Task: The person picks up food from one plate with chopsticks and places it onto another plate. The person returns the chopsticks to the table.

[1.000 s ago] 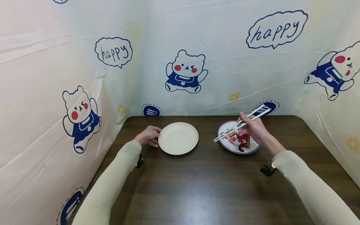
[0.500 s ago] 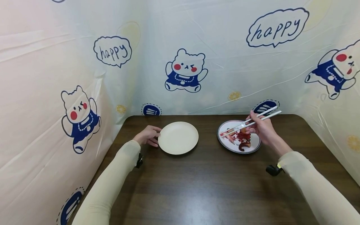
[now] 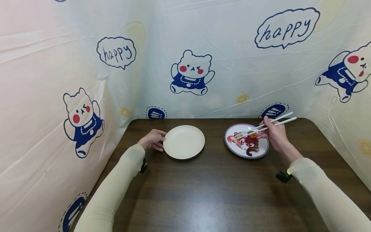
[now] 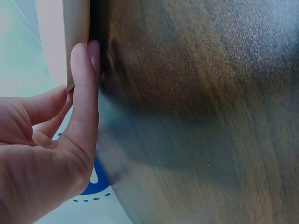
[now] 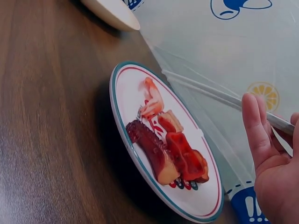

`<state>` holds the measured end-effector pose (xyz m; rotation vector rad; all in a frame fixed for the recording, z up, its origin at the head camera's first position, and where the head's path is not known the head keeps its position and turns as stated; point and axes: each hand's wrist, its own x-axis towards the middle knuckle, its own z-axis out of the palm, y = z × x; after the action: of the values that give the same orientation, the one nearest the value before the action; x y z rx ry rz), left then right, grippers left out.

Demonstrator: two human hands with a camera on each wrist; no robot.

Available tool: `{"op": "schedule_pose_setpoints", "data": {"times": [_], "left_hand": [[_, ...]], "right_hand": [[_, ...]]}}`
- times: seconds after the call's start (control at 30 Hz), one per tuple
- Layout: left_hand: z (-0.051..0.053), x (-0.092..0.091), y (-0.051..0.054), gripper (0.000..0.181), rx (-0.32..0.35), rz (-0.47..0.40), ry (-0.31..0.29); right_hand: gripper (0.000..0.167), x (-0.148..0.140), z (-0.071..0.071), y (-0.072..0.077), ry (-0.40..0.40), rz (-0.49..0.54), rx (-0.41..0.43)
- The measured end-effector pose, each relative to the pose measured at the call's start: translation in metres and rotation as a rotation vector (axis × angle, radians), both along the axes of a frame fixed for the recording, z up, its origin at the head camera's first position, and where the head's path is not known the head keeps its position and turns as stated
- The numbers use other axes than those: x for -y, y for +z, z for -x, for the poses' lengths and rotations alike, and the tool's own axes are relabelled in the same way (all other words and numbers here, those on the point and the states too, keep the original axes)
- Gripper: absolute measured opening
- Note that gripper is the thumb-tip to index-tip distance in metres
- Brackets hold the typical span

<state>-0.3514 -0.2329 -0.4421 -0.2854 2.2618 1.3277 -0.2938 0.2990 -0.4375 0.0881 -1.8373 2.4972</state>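
Note:
The left hand [image 3: 152, 140] pinches the left rim of an empty cream plate [image 3: 184, 142]; in the left wrist view the thumb and fingers [image 4: 85, 88] lie on either side of the rim. On the right, the right hand [image 3: 275, 134] holds white chopsticks [image 3: 279, 122], their tips over a patterned plate [image 3: 232, 151]. In the right wrist view this plate [image 5: 126, 98] bears a pink shrimp-like piece [image 5: 153, 100], a dark red tentacle-like piece [image 5: 152, 151], a glossy red piece [image 5: 184, 156] and a tan piece [image 5: 170, 122]. Nothing shows between the chopstick tips.
Both plates stand near the back of the brown wooden table [image 3: 185, 193]. A printed curtain [image 3: 232, 48] with bears hangs behind the table and along its sides. Each wrist wears a small black camera [image 3: 283, 176].
The right hand has moved to the right with the chopsticks, whose tips went from the patterned plate's left edge to over its food. The left hand and the cream plate stayed in place.

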Motion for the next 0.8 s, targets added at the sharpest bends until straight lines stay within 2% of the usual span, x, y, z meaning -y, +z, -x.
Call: {"op": "schedule_pose_setpoints", "data": {"times": [0.23,0.4,0.6,0.8], "left_hand": [[-0.001,0.0,0.001,0.044,-0.004,-0.009,-0.005],[-0.001,-0.001,0.001,0.044,-0.002,-0.007,-0.005],[-0.002,-0.002,0.003,0.044,-0.007,-0.001,0.002],[-0.003,-0.002,0.002,0.045,-0.003,-0.002,-0.002]], "right_hand": [[0.04,0.001,0.001,-0.002,-0.04,0.003,-0.031],[0.04,0.004,0.0,-0.002,-0.073,-0.067,-0.046],[0.05,0.007,0.001,-0.003,-0.069,-0.121,-0.07],[0.047,0.011,0.002,-0.003,-0.072,-0.136,-0.067]]}}
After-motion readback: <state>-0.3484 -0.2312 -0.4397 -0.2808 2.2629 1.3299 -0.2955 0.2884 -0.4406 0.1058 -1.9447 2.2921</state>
